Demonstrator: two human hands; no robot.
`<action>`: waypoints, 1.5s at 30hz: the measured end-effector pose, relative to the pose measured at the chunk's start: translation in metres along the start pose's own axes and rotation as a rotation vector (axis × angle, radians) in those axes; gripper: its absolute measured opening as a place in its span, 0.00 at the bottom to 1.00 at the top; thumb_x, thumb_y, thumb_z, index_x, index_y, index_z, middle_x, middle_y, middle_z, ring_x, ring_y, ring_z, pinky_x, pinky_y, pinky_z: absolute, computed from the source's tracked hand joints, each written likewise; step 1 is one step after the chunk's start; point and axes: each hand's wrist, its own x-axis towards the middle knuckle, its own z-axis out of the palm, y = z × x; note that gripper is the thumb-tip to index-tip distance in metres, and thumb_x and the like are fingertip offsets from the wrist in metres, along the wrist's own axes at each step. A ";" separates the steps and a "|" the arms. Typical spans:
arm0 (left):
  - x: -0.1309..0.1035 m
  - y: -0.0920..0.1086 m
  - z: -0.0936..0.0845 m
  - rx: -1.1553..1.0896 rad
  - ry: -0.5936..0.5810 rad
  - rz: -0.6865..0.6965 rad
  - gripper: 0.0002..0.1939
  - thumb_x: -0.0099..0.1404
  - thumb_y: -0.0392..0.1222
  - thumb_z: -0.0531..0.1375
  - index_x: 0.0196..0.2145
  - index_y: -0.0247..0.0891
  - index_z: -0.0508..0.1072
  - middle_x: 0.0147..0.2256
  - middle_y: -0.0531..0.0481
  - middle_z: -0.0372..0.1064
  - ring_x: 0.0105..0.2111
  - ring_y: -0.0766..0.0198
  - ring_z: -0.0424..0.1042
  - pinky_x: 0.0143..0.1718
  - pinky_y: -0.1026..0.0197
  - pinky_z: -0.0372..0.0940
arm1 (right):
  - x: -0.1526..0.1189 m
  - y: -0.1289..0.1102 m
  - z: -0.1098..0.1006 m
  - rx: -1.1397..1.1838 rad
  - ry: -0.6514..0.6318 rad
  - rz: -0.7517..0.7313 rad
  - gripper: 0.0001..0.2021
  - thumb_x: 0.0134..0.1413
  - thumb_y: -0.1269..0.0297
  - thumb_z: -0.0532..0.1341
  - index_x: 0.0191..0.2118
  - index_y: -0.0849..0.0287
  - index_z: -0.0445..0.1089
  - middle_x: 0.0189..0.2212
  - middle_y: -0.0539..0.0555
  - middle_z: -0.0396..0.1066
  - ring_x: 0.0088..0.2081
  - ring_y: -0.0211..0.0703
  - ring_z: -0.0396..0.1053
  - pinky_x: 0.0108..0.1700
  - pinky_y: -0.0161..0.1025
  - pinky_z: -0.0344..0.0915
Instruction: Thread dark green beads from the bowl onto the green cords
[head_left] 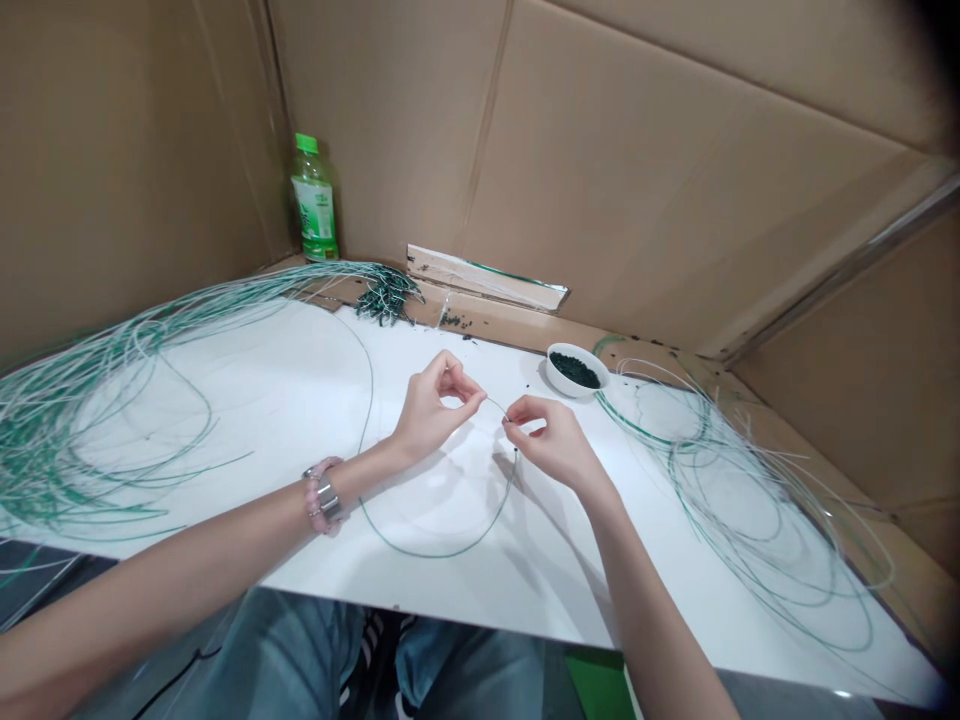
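Observation:
Over the middle of the white board, my left hand [442, 405] pinches a thin green wire [435, 556] between thumb and finger. Just to its right, my right hand [551, 435] is closed in a pinch on the same wire, and a short bowed length shows between the two. From below my right hand the wire hangs in a wide loop, passes behind my left forearm and curves up toward the back. A tiny dark piece sits on it just under my right fingers. Behind my right hand stands a white bowl [577, 384] of small dark green pieces.
Many green and white wires [67, 430] lie bundled at left, their dark tips [388, 293] gathered at the back. Looser coils [720, 470] spread at right. A green bottle [313, 205] stands in the back left corner. Cardboard walls [600, 170] enclose the white board [255, 360].

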 end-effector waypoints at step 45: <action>0.022 -0.021 0.011 0.099 -0.402 -0.227 0.08 0.54 0.42 0.62 0.29 0.34 0.73 0.27 0.50 0.71 0.26 0.68 0.68 0.30 0.65 0.62 | 0.007 -0.006 -0.002 0.754 0.334 -0.022 0.07 0.40 0.63 0.64 0.23 0.60 0.67 0.21 0.48 0.65 0.25 0.35 0.63 0.29 0.34 0.67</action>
